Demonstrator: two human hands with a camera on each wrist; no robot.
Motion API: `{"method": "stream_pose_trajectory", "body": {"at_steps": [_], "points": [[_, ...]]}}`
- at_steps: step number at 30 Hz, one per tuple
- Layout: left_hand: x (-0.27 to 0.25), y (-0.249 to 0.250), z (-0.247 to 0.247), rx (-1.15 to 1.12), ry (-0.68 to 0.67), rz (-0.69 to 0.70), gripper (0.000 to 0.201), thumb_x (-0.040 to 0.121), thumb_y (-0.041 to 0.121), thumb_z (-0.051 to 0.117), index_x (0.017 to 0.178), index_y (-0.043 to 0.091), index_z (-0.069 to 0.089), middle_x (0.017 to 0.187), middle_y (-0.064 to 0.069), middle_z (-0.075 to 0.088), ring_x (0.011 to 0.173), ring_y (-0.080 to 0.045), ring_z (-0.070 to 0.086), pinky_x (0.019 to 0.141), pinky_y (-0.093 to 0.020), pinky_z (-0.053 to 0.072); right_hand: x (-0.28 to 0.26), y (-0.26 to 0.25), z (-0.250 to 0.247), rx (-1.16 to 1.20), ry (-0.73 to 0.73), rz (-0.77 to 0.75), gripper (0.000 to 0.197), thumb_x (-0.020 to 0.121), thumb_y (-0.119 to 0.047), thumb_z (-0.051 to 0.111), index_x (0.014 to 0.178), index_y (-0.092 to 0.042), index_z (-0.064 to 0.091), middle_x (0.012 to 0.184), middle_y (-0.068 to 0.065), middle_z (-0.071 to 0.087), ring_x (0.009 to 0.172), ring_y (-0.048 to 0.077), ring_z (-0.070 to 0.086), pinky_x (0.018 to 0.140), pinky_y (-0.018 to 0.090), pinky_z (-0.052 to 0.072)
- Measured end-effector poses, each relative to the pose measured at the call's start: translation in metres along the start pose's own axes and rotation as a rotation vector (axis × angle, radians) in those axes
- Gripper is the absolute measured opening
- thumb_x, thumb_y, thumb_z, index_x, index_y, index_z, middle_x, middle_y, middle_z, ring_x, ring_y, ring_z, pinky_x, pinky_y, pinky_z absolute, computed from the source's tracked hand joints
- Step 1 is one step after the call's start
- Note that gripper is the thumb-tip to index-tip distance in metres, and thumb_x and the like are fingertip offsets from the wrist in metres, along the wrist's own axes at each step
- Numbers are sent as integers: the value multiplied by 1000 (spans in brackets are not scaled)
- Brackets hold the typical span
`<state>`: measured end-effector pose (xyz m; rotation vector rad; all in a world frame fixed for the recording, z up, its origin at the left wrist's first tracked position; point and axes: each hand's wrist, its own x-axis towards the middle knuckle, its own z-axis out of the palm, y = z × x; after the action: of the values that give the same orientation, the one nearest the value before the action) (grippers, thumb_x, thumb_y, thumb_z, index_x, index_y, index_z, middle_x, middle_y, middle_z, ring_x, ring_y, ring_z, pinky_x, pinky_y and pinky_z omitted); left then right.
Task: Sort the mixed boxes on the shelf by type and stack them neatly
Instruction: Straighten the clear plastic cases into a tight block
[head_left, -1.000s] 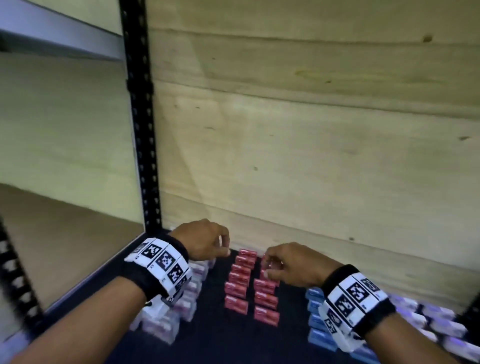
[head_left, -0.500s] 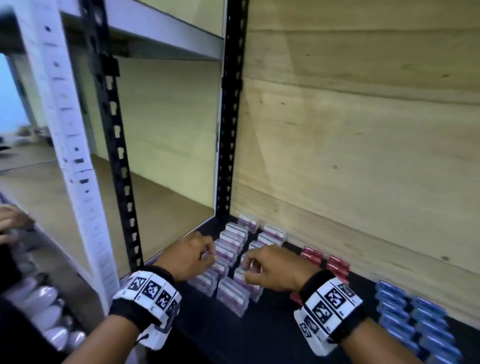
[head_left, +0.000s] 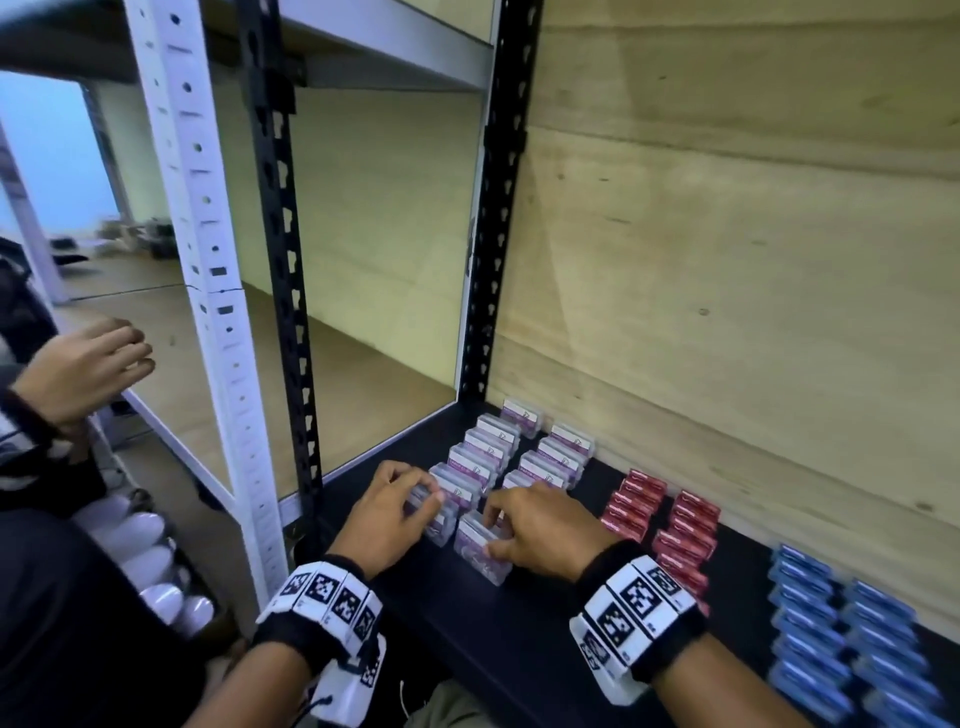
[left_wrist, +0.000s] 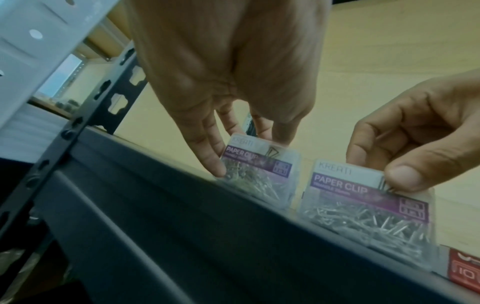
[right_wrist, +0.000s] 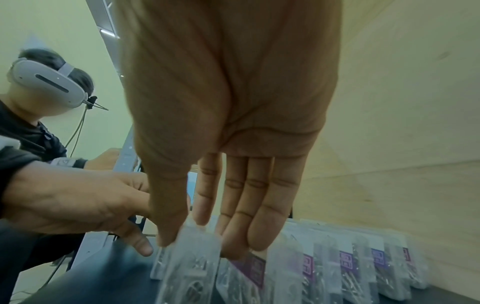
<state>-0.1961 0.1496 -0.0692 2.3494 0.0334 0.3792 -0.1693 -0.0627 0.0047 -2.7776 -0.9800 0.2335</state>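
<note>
On the black shelf (head_left: 519, 639) stand two rows of clear paper clip boxes (head_left: 558, 460) with purple labels, two rows of red boxes (head_left: 685, 535) and two rows of blue boxes (head_left: 878, 639). My left hand (head_left: 423, 501) pinches the front box of the left clear row (head_left: 439, 530), thumb on its face and fingers behind its top (left_wrist: 259, 170). My right hand (head_left: 491, 525) pinches the front box of the right clear row (head_left: 478, 551) at its top corner (left_wrist: 363, 205), thumb in front, fingers behind (right_wrist: 192, 267).
A wooden back wall (head_left: 727, 312) closes the shelf. A black upright (head_left: 280, 260) and a white upright (head_left: 208, 260) stand at the left. Another person's hand (head_left: 78, 374) reaches in beyond them; that person wears a headset (right_wrist: 44, 84). White bulbs (head_left: 145, 545) lie below left.
Both hands have moved left from the red rows to the front of the clear paper clip rows and taken hold of the front boxes. The head view has swung left.
</note>
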Motion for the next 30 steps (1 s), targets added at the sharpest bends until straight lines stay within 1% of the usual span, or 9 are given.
{"method": "stream_pose_trajectory", "body": {"at_steps": [7,14,17,20,23,25,27,28,30], "points": [[-11,10,6,-24,-21,3,6,89,41,63,93,36,64,104,18,45,93,6,52,83,-16,38,-10,0,-3,13,-35,5,27,85,-38,74,108,-28,64,103,-5,69,93,15,63,86,35,52],[-22,14,12,-57,-10,-4,7,90,42,62,91,36,63,106,21,43,96,12,49,78,-7,34,-22,3,-1,68,-37,14,30,85,-40,74,110,-27,65,103,-8,68,91,12,64,85,35,53],[-22,12,14,-65,-6,-5,8,90,44,61,92,36,62,107,21,42,97,10,50,81,-13,36,-22,3,-2,86,-44,10,29,84,-40,75,109,-27,66,103,-8,69,92,11,64,86,35,54],[-20,10,12,-67,-40,-7,9,90,44,61,92,36,62,109,21,42,99,11,49,83,-15,38,-20,4,-3,99,-70,11,29,84,-42,74,108,-28,66,107,-8,69,94,11,64,88,35,54],[-12,12,0,0,-117,4,11,87,50,61,92,41,63,106,20,45,95,4,51,86,-20,43,-17,7,-9,102,-86,12,22,88,-45,69,102,-29,70,103,-10,68,92,8,63,86,34,54],[-1,17,-11,59,-161,10,16,86,58,57,96,46,60,109,20,45,99,1,51,90,-26,45,-12,10,-14,107,-94,17,21,90,-47,65,98,-29,72,98,-12,69,88,6,64,84,33,55],[13,24,-22,128,-183,21,20,87,62,51,101,49,57,116,17,44,107,-5,49,95,-35,46,-7,14,-19,102,-51,22,20,91,-46,63,98,-29,71,95,-11,70,84,6,65,82,33,55],[21,27,-26,160,-182,33,20,88,61,51,103,49,56,118,15,45,109,-8,48,97,-37,46,-4,17,-22,89,-12,28,19,91,-44,63,99,-29,69,95,-11,69,83,7,65,81,33,56],[36,34,-32,240,-191,68,23,91,55,52,110,43,58,120,10,47,110,-11,49,98,-39,45,2,22,-27,46,38,39,18,92,-41,64,104,-27,68,98,-9,67,86,9,63,81,35,55]]}}
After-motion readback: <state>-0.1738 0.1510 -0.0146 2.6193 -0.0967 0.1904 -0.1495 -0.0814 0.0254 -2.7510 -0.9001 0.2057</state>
